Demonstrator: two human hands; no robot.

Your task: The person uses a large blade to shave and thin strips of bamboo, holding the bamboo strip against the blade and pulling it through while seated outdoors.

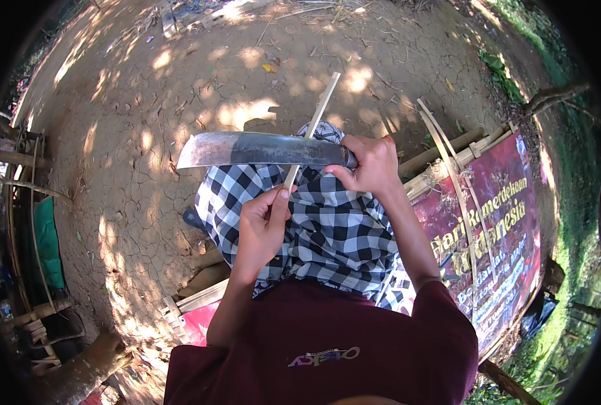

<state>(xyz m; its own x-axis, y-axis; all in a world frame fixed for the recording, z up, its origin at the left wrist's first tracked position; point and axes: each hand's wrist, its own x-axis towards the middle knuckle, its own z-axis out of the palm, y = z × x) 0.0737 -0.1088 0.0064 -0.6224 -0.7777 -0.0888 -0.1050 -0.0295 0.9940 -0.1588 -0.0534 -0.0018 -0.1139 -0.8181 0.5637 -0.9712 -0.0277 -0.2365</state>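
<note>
My left hand (265, 219) is closed round the lower part of a thin pale bamboo strip (324, 102), which slants up and away to the right. In my right hand (373, 164) is the dark handle of a machete (246, 149). Its broad, worn blade points left and lies across the strip, above my lap. The blade hides part of the strip, so I cannot tell how deep the edge sits against it. Beneath both hands is black-and-white checked cloth (341, 233) over my legs.
To my right a printed maroon banner (476, 229) covers a bamboo bench, with long thin strips (454, 179) lying across it. Cracked dry earth (138, 101) spreads ahead. Far left stands a bamboo frame with green sheeting (46, 226); a log (88, 368) lies at lower left.
</note>
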